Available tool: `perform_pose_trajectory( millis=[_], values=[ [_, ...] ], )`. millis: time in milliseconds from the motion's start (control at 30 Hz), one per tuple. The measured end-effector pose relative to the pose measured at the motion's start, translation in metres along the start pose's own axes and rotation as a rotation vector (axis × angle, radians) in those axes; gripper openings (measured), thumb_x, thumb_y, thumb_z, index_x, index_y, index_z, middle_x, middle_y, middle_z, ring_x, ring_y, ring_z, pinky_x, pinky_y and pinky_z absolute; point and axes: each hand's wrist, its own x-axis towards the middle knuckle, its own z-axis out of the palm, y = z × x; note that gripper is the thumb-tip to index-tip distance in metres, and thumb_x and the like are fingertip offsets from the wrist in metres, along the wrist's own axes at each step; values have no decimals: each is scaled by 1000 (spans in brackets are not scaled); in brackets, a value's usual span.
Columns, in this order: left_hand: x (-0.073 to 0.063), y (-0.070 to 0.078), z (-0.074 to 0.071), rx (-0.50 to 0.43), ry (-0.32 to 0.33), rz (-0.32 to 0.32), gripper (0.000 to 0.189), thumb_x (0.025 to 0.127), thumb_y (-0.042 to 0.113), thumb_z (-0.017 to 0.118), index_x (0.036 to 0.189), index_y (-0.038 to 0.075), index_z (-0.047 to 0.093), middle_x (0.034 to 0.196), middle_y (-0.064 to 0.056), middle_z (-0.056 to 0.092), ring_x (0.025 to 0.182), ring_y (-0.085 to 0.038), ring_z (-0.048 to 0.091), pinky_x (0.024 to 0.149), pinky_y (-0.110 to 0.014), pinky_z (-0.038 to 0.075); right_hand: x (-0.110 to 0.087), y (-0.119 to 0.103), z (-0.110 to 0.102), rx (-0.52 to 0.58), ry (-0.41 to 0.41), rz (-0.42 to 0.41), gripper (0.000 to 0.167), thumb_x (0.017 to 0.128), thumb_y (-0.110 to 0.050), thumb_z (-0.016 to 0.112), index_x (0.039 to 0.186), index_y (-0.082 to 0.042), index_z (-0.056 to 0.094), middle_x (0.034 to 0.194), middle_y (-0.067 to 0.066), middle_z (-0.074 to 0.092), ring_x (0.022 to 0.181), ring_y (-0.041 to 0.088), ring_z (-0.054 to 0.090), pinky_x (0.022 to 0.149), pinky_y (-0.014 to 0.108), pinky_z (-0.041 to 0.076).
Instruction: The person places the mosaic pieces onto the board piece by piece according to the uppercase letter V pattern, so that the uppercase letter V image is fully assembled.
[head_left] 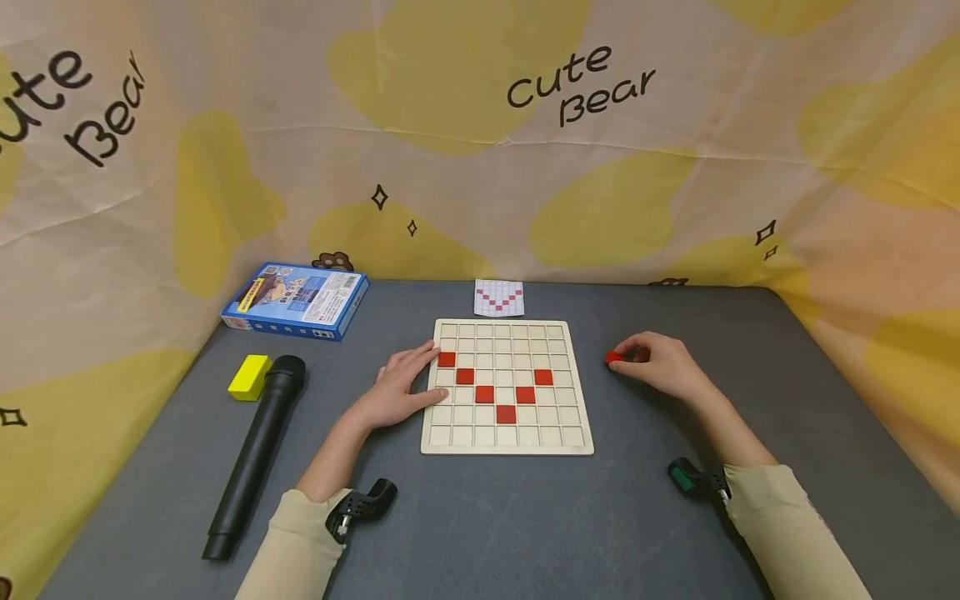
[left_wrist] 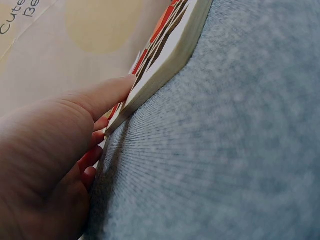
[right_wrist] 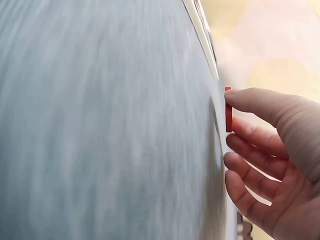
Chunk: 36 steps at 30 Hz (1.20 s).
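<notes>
A cream-coloured grid board (head_left: 507, 446) lies flat on the grey table, with several red square tiles (head_left: 484, 394) set in its cells in a V-like pattern. My left hand (head_left: 395, 390) rests on the board's left edge, thumb and fingers spread and touching the rim. In the left wrist view, the thumb (left_wrist: 112, 95) lies against the board's edge (left_wrist: 165, 77). To the right of the board, my right hand (head_left: 660, 363) pinches one red tile (head_left: 613, 357) between thumb and fingers. The right wrist view shows this tile (right_wrist: 228, 110) edge-on, apart from the board.
Behind the board lies a small pattern card (head_left: 498, 298) with a V of coloured squares. A blue box (head_left: 296, 300) sits at the back left. A yellow block (head_left: 250, 377) and a black microphone (head_left: 255, 458) lie left of my left hand. Patterned cloth (head_left: 465, 167) hangs behind the table.
</notes>
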Motion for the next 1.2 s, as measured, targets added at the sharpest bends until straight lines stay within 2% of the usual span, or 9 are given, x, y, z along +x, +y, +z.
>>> perform_pose_trajectory(
  millis=[333,533,800,1200],
  values=[
    [-1,0,0,-3,-2,-5,74,92,34,67,152,7,34,160,-10,21,142,-35,17,104,-61,15,18,-35,25,46,-42,-94,29,82,-29,80,101,-10,73,87,3,61,75,18,51,65,33,40],
    [-1,1,0,-3,-1,-2,74,92,34,67,152,7,34,160,-11,22,142,-35,18,104,-61,15,23,-51,32,51,-77,-135,28,81,-26,80,102,-9,73,83,3,59,75,18,49,65,33,39],
    [-2,0,0,-5,-2,-9,73,92,34,67,152,8,34,160,-10,22,142,-34,17,104,-62,14,28,-57,37,51,-102,-171,26,82,-21,80,103,-9,73,84,5,60,75,19,49,65,32,38],
    [-1,1,1,2,-4,-1,73,93,34,66,152,7,34,160,-11,22,142,-35,18,104,-63,15,27,-53,36,68,-106,-158,26,82,-21,80,104,-9,73,87,5,59,78,20,50,67,33,39]
  ],
)
